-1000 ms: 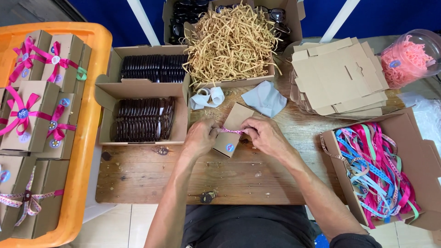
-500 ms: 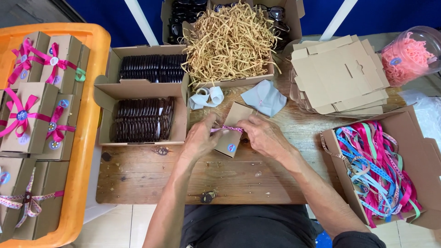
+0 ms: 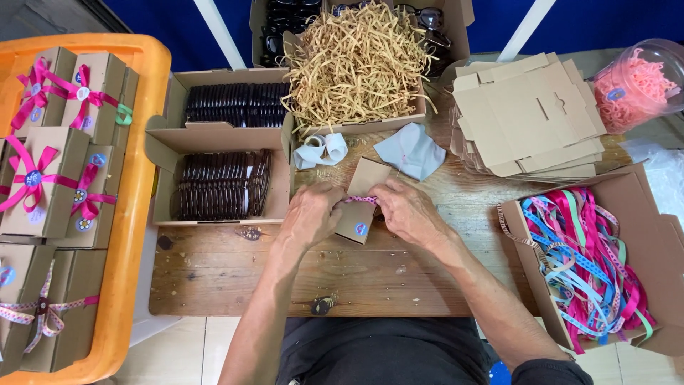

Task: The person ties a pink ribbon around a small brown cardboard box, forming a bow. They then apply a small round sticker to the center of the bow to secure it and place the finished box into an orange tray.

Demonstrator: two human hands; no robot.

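Both hands, left hand and right hand, are pinching one pink ribbon with closed fingers around one small kraft box mid-tabletop, where bare wood is lying open nearer the person.

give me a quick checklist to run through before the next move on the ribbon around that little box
1. Both hands on the work: left hand and right hand both grip the small cardboard box - ok.
2. Ribbon across the box: the pink ribbon runs between the fingers over the box - ok.
3. Knot or bow formed: fingers cover the ribbon ends - cannot tell.
4. Box closed: one flap seems to stand up at the far end - cannot tell.
5. Box supported: it rests on the wooden table - ok.
6. Spare ribbon in reach: the ribbon carton lies open beside the right arm - ok.
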